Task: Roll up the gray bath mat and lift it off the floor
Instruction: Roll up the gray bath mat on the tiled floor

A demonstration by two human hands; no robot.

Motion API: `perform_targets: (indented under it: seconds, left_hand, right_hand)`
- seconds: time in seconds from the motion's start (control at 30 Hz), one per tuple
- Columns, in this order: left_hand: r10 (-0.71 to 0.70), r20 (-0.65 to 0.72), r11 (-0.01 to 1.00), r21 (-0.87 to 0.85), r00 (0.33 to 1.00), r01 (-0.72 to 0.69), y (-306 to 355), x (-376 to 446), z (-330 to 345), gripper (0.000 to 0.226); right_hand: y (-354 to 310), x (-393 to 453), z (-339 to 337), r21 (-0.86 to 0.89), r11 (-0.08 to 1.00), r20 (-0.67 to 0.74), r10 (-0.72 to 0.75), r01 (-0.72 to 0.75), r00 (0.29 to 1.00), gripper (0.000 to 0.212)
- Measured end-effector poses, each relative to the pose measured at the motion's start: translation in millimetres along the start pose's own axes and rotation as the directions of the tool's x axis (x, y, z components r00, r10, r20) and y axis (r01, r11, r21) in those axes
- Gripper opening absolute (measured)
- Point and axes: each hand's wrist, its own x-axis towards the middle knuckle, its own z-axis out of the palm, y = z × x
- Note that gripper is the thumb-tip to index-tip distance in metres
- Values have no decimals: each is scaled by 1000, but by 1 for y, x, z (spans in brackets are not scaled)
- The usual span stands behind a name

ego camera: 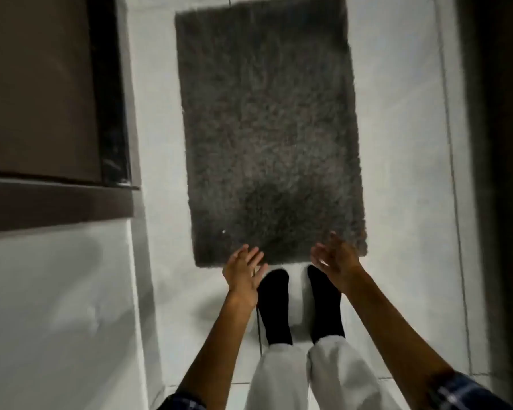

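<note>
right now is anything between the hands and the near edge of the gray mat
Nothing visible. The left hand and right hand hang open over the near edge of the gray bath mat, which lies flat and bare on the floor.

A pale white tiled floor (397,173) with thin dark grout lines runs up the middle. On the left stands a dull brown flat-fronted cabinet (36,84) with a dark recessed edge, above a light grey wall panel (57,306). The right side falls into deep shadow (504,173).
</note>
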Motion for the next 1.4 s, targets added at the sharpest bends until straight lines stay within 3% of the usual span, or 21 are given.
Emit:
perform_targets:
  seconds: [0.03,0.17,0.3,0.37,0.43,0.57,0.7,0.77,0.8,0.87,0.9,0.97,1.0,1.07,1.13,1.23,1.3,1.4]
  left_hand:
    - [-18,-34,1000,-7,999,18,-10,18,-4,37]
    - [-74,-132,996,-61,989,67,-45,79,-15,42]
    - [-84,-262,994,-85,961,64,-53,107,-8,28]
    - [-89,-317,992,-118,944,54,-51,115,-4,16]
    - [-85,-341,979,-204,936,15,-51,113,0,18]
    - [35,-396,972,-202,918,-124,-37,90,10,32]
    - [294,-332,951,7,896,-309,-27,86,1,25]
    - [443,-201,896,132,874,-424,-13,89,-3,18]
    - [546,-93,814,298,833,-500,-3,92,-4,18]
    - [697,230,376,689,679,-620,11,102,-7,27]
    - [703,386,129,757,598,-640,15,110,-10,37]
    - [619,614,-257,747,489,-613,20,124,-14,55]
    - [568,681,-403,719,461,-566,22,130,-14,63]
    - [488,741,-583,670,460,-460,28,141,-12,77]
    - [445,774,-664,623,450,-414,39,152,-5,83]
    - [422,818,-689,570,392,-448,64,163,7,66]
    - [369,843,-680,531,391,-505,83,166,13,59]
    - [350,819,-570,571,454,-591,105,166,23,58]
  right_hand:
    - [12,19,-3,-13,1000,21,6,-6,1000,25]
    - [45,79,-8,-69,997,-110,-22,14,994,7]
    - [53,100,-1,-62,998,-321,-40,21,946,15]
    - [52,105,1,-39,999,-362,-19,5,932,15]
    - [51,104,3,22,1000,-366,15,-7,931,11]
    - [34,83,15,86,993,-360,-41,77,932,10]
    - [36,75,21,-40,941,-276,-335,337,901,17]
    - [28,70,24,-325,796,-154,-577,511,802,13]
    - [21,70,26,-485,654,-38,-679,580,734,12]
    - [11,77,27,-697,279,269,-753,661,601,17]
    - [7,82,27,-749,62,414,-733,660,540,22]
    - [2,96,27,-751,-367,635,-628,549,449,38]
    - [0,103,27,-710,-524,703,-564,469,433,47]
    - [-6,113,27,-622,-707,766,-460,336,449,61]
    - [-12,121,32,-543,-805,795,-399,241,457,65]
    - [-28,131,42,-503,-837,825,-390,217,408,53]
    - [-42,134,46,-501,-824,841,-391,265,373,44]
    - [-57,135,55,-527,-791,837,-420,311,350,36]
